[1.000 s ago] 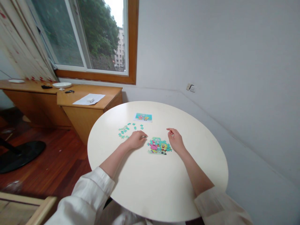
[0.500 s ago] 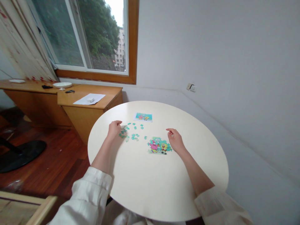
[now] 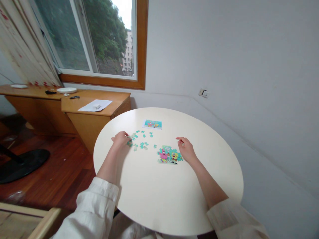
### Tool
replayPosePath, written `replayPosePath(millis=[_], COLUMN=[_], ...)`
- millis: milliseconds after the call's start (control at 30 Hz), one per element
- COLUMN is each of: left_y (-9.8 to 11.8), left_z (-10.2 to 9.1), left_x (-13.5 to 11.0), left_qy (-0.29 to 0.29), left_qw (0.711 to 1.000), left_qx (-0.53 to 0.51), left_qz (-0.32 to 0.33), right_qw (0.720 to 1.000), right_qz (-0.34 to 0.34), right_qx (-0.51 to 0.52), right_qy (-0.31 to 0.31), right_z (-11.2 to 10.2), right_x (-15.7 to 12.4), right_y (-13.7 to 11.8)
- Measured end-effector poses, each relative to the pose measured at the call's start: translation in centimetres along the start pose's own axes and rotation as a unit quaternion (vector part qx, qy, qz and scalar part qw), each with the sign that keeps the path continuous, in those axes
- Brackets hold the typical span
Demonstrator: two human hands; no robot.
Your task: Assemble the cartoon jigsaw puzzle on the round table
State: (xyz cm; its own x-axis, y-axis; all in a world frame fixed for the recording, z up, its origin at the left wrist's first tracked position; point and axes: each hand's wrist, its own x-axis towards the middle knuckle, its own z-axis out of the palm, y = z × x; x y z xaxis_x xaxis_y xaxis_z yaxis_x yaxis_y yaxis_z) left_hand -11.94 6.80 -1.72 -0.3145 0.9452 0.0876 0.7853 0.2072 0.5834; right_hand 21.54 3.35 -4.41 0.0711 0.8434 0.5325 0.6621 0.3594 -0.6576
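Observation:
My left hand is at the left edge of the loose jigsaw pieces, fingers bent and fingertips together down among them. Whatever lies under those fingertips is hidden. My right hand is beside the upper right edge of the partly joined jigsaw puzzle, index finger stretched out, the others loosely curled, nothing visible in it. Pink, yellow and pale cartoon figures show on the joined part, over a teal background. One single piece lies just left of it.
A picture card with the same figures lies toward the back of the round white table. Behind it on the left, a wooden desk holds a paper sheet and a white plate. A wall stands close on the right.
My left hand has turned and lowered onto the left side of the loose pieces, with one finger now sticking out to the left. My right hand has barely moved.

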Motion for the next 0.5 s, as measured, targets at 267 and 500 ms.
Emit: replayPosePath(millis=[267, 500], left_y=[0.56, 0.27], left_z=[-0.55, -0.3], left_x=[-0.63, -0.19], left_qy=[-0.04, -0.056], left_qw=[0.999, 0.998], left_qx=[0.034, 0.035], left_qz=[-0.007, 0.001], right_qw=[1.0, 1.0], right_qz=[-0.005, -0.002], right_qx=[-0.004, -0.001], right_qy=[-0.007, -0.007], right_z=[0.05, 0.21], right_x=[0.07, 0.03], right_y=[0.09, 0.21])
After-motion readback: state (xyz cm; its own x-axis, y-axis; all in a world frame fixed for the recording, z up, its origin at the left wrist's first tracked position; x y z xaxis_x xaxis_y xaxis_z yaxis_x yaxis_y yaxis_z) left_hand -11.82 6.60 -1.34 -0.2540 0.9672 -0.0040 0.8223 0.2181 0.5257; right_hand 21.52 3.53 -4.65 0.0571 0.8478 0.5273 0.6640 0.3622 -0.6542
